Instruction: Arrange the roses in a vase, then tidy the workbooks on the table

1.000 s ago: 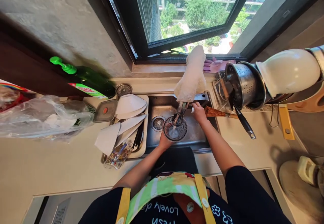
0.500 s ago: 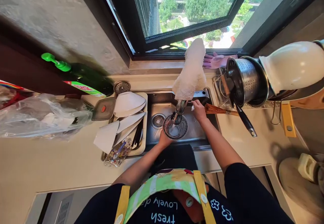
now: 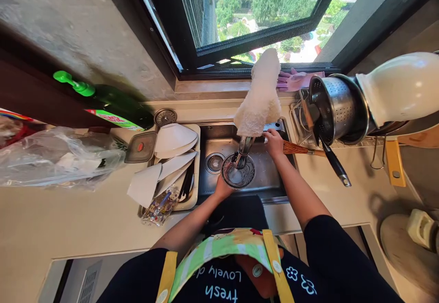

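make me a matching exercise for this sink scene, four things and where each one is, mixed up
Things
1. glass dish
2. pink rubber glove
3. steel colander
4. green-pump bottle

Places
a. on the window ledge
b. at the back of the counter, left of the sink
c. over the sink basin, against the left hand
d. tilted on a wire rack

Pairs: 1-c, 2-a, 3-d, 4-b
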A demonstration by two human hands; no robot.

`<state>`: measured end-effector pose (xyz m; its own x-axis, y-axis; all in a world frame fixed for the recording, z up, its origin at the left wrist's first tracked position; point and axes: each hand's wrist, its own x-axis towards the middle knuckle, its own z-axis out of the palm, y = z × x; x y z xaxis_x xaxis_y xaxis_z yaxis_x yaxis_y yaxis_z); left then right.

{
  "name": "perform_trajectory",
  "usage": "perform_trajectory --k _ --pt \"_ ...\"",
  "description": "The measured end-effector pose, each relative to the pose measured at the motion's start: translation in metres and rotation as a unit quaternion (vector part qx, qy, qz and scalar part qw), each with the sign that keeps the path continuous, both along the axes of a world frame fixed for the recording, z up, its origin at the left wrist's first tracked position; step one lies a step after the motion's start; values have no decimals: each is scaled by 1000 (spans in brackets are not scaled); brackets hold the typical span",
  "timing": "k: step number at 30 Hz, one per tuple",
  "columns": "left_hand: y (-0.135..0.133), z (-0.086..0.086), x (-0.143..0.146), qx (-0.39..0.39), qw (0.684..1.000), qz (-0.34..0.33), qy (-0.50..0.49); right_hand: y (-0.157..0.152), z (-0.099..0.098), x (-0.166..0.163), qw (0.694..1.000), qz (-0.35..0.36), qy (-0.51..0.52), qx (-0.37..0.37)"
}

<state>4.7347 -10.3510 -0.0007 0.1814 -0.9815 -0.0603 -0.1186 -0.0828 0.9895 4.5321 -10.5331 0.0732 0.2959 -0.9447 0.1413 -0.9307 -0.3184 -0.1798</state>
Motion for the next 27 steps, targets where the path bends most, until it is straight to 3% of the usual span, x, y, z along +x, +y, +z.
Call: perform_trajectory --k 4,8,10,15,18,23,27 --pt "0 1 0 -11 1000 1 10 -8 8 5 998 -63 -11 -6" --pt "0 -3 1 -42 999 1 13 14 40 18 987 -88 -122 -55" --pt "0 -7 2 -49 999 -2 16 40 64 24 973 -37 -211 -81" --pt "-3 -16 4 -44 999 -3 17 93 111 46 926 194 -323 -18" --pt "-5 -12 4 -54 999 0 0 96 116 68 908 250 -335 -29" --pt "-4 2 7 -59 998 -20 -12 81 111 113 896 272 -350 -17" --pt "1 -2 13 -35 999 -2 4 72 108 110 890 272 -364 36"
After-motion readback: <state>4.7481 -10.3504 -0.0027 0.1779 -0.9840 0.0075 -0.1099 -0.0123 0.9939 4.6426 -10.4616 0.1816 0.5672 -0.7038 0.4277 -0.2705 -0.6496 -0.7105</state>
